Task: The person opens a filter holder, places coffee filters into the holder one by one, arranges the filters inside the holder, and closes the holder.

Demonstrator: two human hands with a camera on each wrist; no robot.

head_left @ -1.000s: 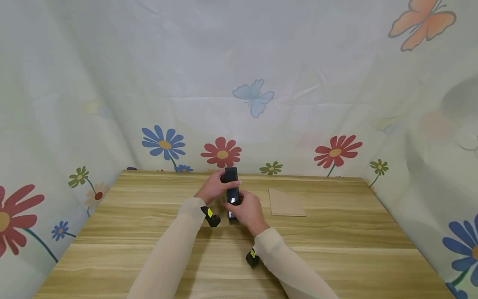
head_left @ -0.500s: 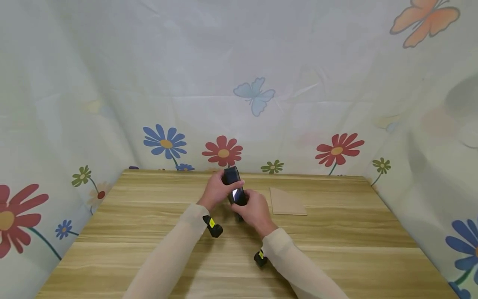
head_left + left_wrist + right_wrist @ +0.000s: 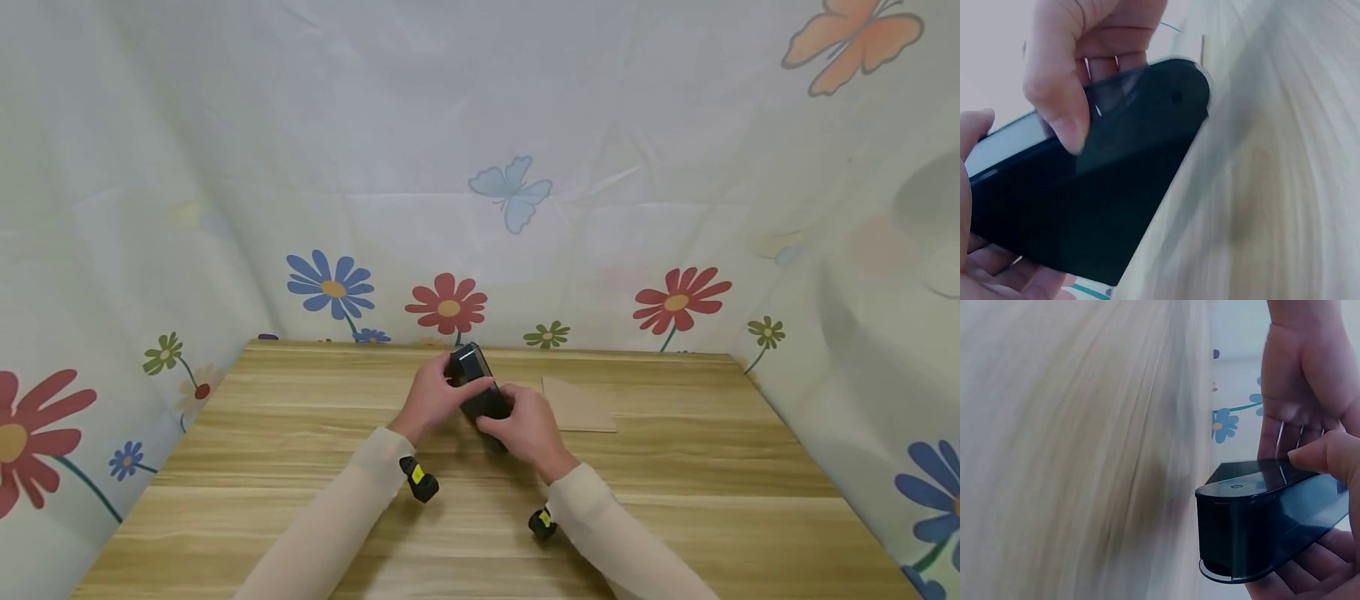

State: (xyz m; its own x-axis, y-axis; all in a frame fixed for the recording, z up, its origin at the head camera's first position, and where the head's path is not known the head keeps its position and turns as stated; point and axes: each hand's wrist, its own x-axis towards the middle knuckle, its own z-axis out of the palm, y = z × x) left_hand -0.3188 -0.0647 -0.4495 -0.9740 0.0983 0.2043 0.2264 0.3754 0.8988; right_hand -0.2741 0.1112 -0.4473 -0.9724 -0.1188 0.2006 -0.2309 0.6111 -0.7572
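Observation:
Both hands hold a glossy black, fan-shaped case (image 3: 474, 367) above the middle of the table, with its long narrow side facing up. My left hand (image 3: 435, 396) grips the far end, thumb laid across the top. At the near end, my right hand (image 3: 530, 422) holds it between thumb and fingers. In the left wrist view the case (image 3: 1091, 212) shows a flat dark face narrowing to a rounded corner. A small round mark lies on the rounded end of the case (image 3: 1247, 528) in the right wrist view. Whether it touches the table cannot be told.
A tan, fan-shaped flat piece (image 3: 579, 408), like cardboard, lies on the wood-grain table (image 3: 675, 467) right of the hands. A white cloth with printed flowers and butterflies (image 3: 375, 167) hangs behind the table and at both sides.
The near end of the case has swung to the right, so it now lies slanted, and its top has tipped. My right hand has moved right and slightly nearer; my left hand stays at the far end.

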